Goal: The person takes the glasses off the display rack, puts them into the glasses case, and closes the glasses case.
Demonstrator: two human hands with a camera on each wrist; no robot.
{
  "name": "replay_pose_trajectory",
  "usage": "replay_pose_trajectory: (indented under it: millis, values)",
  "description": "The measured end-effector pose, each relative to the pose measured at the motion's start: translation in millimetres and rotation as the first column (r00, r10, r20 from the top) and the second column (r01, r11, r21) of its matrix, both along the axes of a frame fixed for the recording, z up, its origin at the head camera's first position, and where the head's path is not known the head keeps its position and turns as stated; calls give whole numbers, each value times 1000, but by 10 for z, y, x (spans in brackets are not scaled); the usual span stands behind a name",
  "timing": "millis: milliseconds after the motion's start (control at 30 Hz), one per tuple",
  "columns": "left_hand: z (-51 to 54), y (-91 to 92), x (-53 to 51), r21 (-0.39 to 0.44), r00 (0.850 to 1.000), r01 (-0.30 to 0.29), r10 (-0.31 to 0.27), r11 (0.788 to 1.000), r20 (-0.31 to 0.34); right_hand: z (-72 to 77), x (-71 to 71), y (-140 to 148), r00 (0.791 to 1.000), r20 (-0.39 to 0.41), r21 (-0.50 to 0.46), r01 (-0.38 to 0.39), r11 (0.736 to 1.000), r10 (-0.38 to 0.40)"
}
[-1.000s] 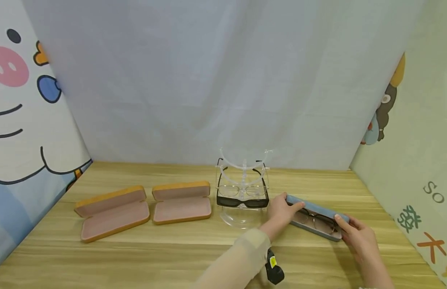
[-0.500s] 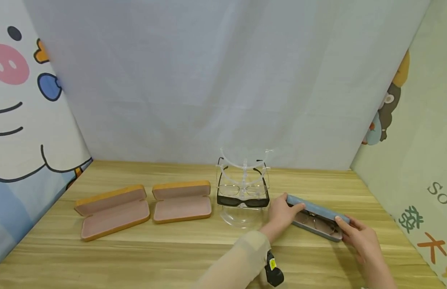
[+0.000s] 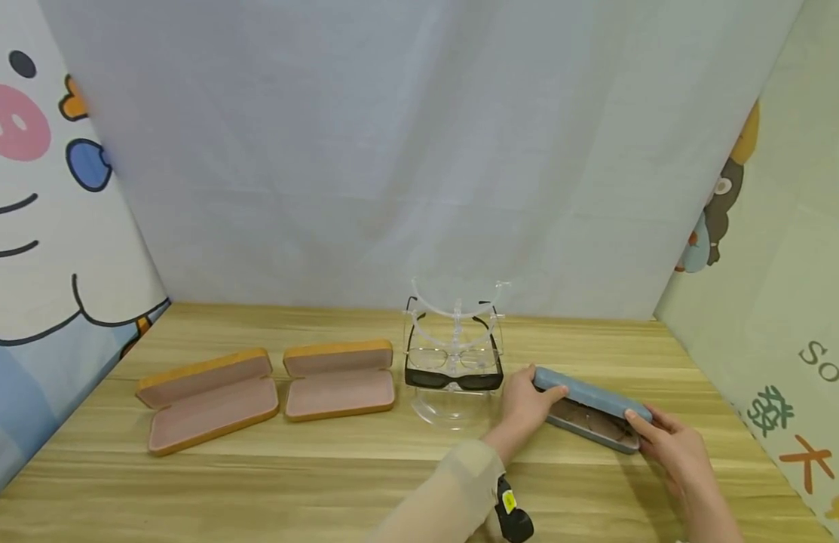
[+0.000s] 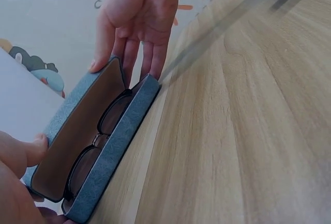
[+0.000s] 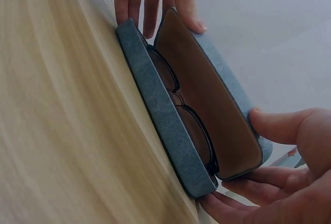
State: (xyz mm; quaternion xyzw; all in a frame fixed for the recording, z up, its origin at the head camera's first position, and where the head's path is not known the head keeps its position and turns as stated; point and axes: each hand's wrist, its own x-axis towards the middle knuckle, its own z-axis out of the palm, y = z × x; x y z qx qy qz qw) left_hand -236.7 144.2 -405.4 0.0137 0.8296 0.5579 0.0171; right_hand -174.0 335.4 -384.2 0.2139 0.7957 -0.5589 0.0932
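Note:
A blue glasses case (image 3: 589,392) lies on the table at the right, its lid partly lowered. Inside it rests a pair of dark-rimmed glasses (image 5: 194,131), also visible in the left wrist view (image 4: 85,167). At the case's left end my left hand (image 3: 524,403) holds it, thumb on the lid edge and fingers at the end. My right hand (image 3: 677,452) grips the right end the same way, its thumb (image 5: 274,125) on the lid and its fingers around the base.
Left of the hands, a clear stand (image 3: 453,411) carries black sunglasses (image 3: 453,379) and thin-framed glasses (image 3: 429,357). Two orange cases with pink linings, one in the middle (image 3: 341,392) and one further left (image 3: 215,411), lie with lids raised. A fabric backdrop (image 3: 392,151) rises behind.
The blue case's lid has tipped lower over the glasses, with both thumbs moving along with it. Both hands have stayed at the case's ends.

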Motion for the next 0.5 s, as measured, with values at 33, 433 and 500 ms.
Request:
replay_pose_trajectory:
  millis: [33, 433, 500]
  values:
    - [-2, -2, 2, 1, 1000, 1, -1, 1000, -2, 0, 0, 1, 1000, -1, 3, 0, 1000, 0]
    - [4, -22, 28, 12, 1000, 6, -6, 1000, -16, -16, 28, 18, 999, -41, -16, -8, 1000, 7]
    - [2, -27, 34, 7, 1000, 1, -1, 1000, -26, -20, 35, 20, 999, -40, 14, -17, 1000, 18]
